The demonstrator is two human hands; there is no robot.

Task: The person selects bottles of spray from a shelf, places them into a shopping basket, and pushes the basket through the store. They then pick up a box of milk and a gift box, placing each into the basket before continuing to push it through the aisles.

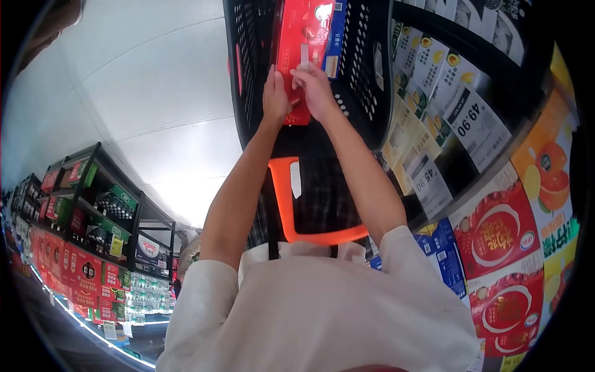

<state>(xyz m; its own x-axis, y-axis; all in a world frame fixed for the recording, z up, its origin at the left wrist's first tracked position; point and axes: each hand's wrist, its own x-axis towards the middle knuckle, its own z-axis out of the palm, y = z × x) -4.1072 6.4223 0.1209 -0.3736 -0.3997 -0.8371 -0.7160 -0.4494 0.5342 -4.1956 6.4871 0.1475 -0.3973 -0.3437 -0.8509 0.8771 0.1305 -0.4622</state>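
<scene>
A red carton (291, 43) with pale print stands in a black perforated shopping basket (365, 93). My left hand (275, 99) holds it by the left side, fingers stretched along the edge. Curled over the carton's front, my right hand (315, 90) pinches the lower end of a short pale strip (304, 53). A blue carton (336, 37) is behind the red one, on its right. Below my wrists, an orange basket handle (285, 198) hangs close to my body.
On my right, a shelf carries cartons with price cards (477, 127), and red drink cartons (496, 232) are stacked lower down. Black shelving (93, 211) with boxed goods stands at the left. Pale floor tiles (173, 74) stretch beside the basket. Part of another person (46, 31) shows at upper left.
</scene>
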